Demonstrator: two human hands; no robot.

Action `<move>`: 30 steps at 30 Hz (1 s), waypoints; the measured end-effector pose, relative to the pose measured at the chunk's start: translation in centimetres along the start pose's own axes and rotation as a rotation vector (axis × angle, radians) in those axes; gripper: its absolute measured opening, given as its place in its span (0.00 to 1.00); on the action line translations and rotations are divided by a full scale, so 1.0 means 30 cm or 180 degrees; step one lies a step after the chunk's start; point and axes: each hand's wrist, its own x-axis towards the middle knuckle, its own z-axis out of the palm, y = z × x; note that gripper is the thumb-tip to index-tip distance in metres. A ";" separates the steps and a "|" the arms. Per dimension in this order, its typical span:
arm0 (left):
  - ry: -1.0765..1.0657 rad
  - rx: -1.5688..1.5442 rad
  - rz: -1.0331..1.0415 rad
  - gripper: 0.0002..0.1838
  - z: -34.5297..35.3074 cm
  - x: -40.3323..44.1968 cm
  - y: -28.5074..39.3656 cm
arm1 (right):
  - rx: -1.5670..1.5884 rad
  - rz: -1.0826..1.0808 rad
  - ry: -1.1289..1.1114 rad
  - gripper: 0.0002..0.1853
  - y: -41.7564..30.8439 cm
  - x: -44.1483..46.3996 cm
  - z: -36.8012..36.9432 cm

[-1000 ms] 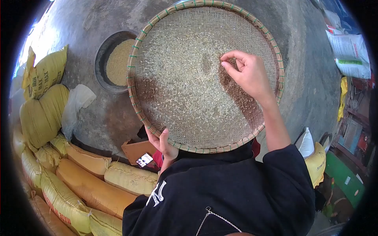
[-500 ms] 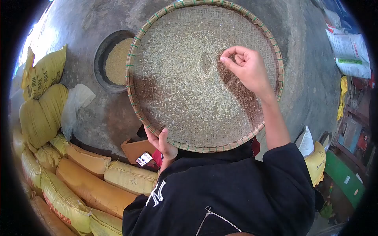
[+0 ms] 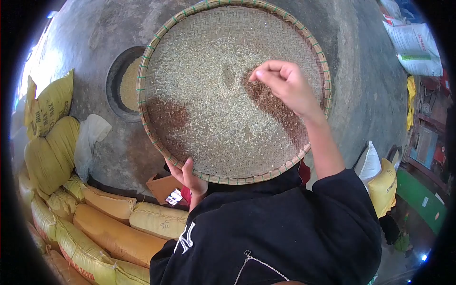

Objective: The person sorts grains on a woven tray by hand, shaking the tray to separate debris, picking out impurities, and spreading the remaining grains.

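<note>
A round woven bamboo winnowing tray (image 3: 232, 23) with green-tied rim spans the middle of the view. Pale grain (image 3: 211, 107) is spread thinly over its weave, with shadows across it at left and right. My left hand (image 3: 190, 178) grips the tray's near-left rim, thumb on top and fingers underneath. Over the tray's right half hovers my right hand (image 3: 287, 88), thumb and forefinger pressed together in a pinch. Whatever lies between those fingertips, if anything, is too small to name.
A dark basin (image 3: 112, 85) holding yellowish grain stands on the concrete floor, left of the tray. Stacked yellow sacks (image 3: 116, 232) line the lower left, near a phone (image 3: 174, 197). White sacks (image 3: 413, 47) and a green panel (image 3: 420, 199) are at the right.
The tray and both hands appear slightly further left in view. The tray's left edge sits a little lower, and my right hand stays pinched above the grain.
</note>
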 end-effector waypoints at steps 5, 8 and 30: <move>-0.0116 -0.0163 -0.0093 0.39 -0.011 0.002 0.001 | -0.1914 -0.0439 0.0391 0.11 -0.010 -0.007 0.054; -0.0201 -0.0200 -0.0020 0.39 -0.014 0.005 -0.005 | -0.2103 -0.0528 0.0445 0.10 -0.007 -0.005 0.057; -0.0098 -0.0144 0.0092 0.37 -0.011 0.009 -0.016 | 0.0174 -0.0336 0.0374 0.04 0.010 -0.001 0.005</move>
